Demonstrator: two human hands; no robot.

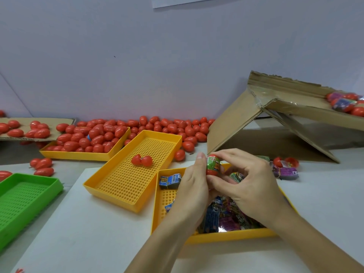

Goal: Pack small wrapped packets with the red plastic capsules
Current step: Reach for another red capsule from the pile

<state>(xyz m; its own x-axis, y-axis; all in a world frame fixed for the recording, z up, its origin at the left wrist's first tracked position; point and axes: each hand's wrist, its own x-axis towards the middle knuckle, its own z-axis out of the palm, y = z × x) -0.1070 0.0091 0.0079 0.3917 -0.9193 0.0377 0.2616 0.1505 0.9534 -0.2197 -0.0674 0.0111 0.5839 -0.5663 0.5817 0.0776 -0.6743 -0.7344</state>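
At the left edge a green perforated tray (pixel 23 198) is cut off. Three yellow trays: one heaped with capsules (pixel 86 152), one holding an open capsule (pixel 141 160), one of foil packets (pixel 226 236) half hidden by wrists. Right of centre, left hand (pixel 194 186) and right hand (pixel 250 186) pinch a red capsule (pixel 212 164) with a green packet (pixel 212 162) inside.

glossy plastic capsules (pixel 102 133); perforated plastic tray (pixel 137 170); rough cardboard (pixel 236 123)

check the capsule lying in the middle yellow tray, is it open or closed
Open: the red capsule lies with its two halves spread side by side on the middle yellow tray.
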